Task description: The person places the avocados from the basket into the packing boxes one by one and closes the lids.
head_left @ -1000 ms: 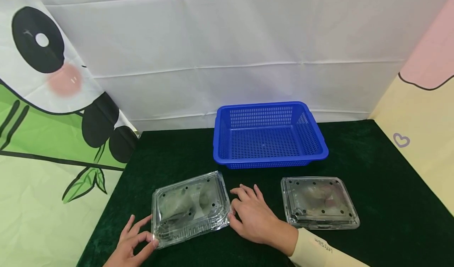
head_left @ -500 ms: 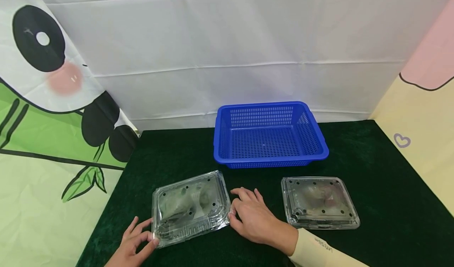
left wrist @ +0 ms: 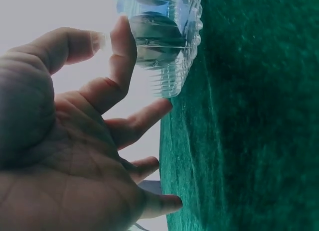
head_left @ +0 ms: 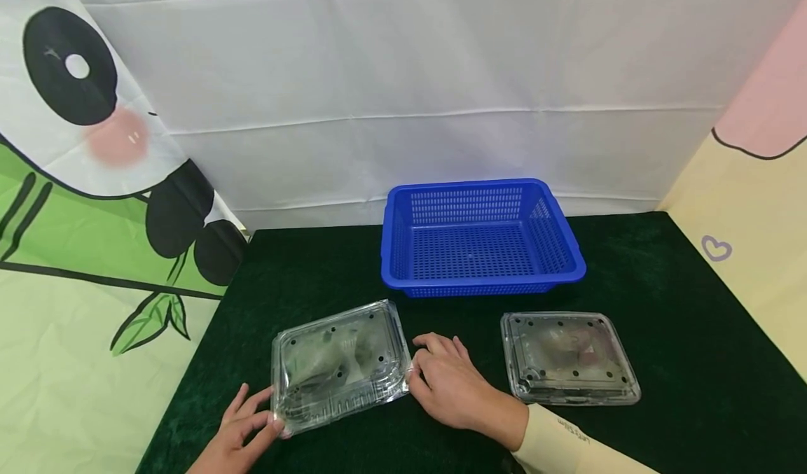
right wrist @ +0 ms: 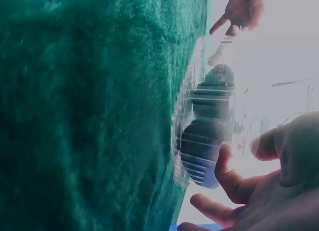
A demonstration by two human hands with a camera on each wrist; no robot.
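A clear plastic clamshell box [head_left: 343, 358] with small round holes in its lid lies slanted on the left half of the cloth. Dark rounded items [right wrist: 203, 136] show through its side; their kind is unclear. At its near left corner my left hand [head_left: 236, 432] pinches the rim between thumb and index finger, the other fingers spread. The right hand [head_left: 455, 391] pinches the rim at the near right corner, its remaining fingers held off the box. The lid appears down on the base.
A second clear clamshell box [head_left: 570, 357], with blurred pale and reddish contents, lies to the right, beyond my right wrist. Behind both boxes stands a blue plastic basket [head_left: 482, 280] with slotted walls. Dark green cloth [head_left: 302, 264] covers the table, backed by a white sheet [head_left: 353, 159].
Almost nothing differs. The fingers of my left hand have shifted very slightly to the right; both hands keep their hold on the box corners.
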